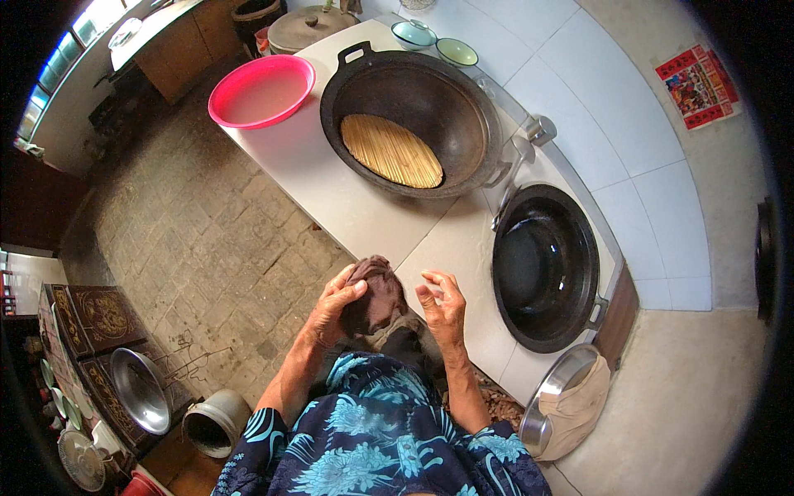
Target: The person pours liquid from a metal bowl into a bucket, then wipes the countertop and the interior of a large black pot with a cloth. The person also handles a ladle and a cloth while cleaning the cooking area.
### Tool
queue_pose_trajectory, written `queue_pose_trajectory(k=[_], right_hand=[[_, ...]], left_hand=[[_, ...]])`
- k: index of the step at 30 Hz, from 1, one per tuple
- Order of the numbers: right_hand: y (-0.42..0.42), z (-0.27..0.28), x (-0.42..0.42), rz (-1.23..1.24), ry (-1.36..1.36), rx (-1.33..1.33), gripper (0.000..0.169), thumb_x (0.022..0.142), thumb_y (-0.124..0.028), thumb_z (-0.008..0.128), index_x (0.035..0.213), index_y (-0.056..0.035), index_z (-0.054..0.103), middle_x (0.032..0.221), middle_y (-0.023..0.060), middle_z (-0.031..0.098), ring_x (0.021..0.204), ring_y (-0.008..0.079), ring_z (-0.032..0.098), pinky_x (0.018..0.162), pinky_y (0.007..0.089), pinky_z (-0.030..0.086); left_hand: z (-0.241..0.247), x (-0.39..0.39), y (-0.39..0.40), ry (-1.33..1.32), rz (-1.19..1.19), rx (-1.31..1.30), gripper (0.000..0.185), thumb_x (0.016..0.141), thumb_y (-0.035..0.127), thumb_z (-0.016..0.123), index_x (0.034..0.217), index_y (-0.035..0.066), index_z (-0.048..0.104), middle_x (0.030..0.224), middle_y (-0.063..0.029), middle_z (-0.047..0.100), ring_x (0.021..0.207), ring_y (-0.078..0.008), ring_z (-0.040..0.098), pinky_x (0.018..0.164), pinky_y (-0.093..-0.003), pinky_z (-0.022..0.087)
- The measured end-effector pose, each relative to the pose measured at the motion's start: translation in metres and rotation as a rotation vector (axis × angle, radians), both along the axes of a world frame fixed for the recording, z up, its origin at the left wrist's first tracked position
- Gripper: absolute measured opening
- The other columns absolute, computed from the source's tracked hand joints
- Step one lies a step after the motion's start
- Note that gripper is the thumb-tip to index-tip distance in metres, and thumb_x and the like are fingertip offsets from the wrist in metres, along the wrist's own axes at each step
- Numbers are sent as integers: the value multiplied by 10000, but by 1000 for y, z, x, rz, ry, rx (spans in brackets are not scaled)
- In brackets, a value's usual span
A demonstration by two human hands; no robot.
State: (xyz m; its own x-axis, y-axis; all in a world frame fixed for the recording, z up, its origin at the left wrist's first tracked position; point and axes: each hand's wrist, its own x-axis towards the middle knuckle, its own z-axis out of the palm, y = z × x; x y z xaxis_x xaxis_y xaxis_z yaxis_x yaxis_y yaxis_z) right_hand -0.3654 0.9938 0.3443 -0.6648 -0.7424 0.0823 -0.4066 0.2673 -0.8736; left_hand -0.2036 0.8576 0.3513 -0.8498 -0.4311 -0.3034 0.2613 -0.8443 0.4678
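My left hand (335,301) is closed on a bunched brown cloth (375,297), just off the front edge of the tiled counter (397,232). To the right of the cloth, my right hand (443,304) is raised with its fingers apart and slightly curled, holding nothing. Beyond my hands a large iron wok (422,87) sits in the counter, and a slatted straw-coloured mat (391,150) lies inside it. A second dark wok (527,260), with a shiny wet-looking inside, is set to the right. Between the woks rests a metal ladle (513,180).
A pink basin (263,93) of cloudy liquid stands at the counter's far left corner. Two bowls, one lidded (414,34), are by the wall. A steel basin (558,397) with a beige cloth is at lower right. A bucket (217,421) and metal bowl (141,390) stand at lower left.
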Motion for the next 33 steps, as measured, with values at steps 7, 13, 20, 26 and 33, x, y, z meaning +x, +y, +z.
queue_pose_trajectory(k=[7, 13, 20, 26, 33], right_hand=[[15, -49, 18, -41, -933, -55, 593, 913, -558, 446, 1051, -16, 641, 1000, 111, 655, 928, 231, 611, 907, 336, 458], [0, 1, -16, -324, -1114, -510, 311, 911, -306, 586, 1003, -11, 619, 958, 99, 636, 918, 210, 606, 842, 359, 494], [0, 75, -50, -409, -1013, -760, 229, 925, -252, 575, 995, -36, 607, 954, 66, 630, 880, 185, 616, 784, 339, 529], [-9, 88, -27, -21, -615, -449, 254, 970, -289, 485, 953, -55, 582, 846, 53, 585, 780, 150, 576, 717, 291, 491], [-25, 92, -11, 133, -714, -370, 258, 925, -256, 604, 761, -59, 576, 720, -71, 483, 709, 36, 447, 644, 191, 384]], left_hand=[[8, -15, 27, 18, 10, 191, 603, 866, 202, 642, 1376, 90, 339, 1260, -88, 498, 1180, -233, 488, 974, -401, 454], [-25, 16, 19, -56, -7, 94, 528, 797, 169, 692, 1254, 33, 465, 1017, -118, 626, 945, -269, 626, 874, -430, 514], [-67, 60, -3, -259, -76, -183, 168, 786, 84, 715, 903, 40, 604, 776, -63, 646, 648, -146, 601, 602, -269, 484], [-86, 53, -4, -361, 16, -251, 107, 840, 112, 662, 793, 59, 581, 772, -11, 613, 719, -119, 559, 655, -244, 430], [-89, 36, -9, -613, 64, -182, 213, 852, 208, 597, 1028, 125, 511, 964, -5, 591, 908, -188, 590, 763, -359, 453]])
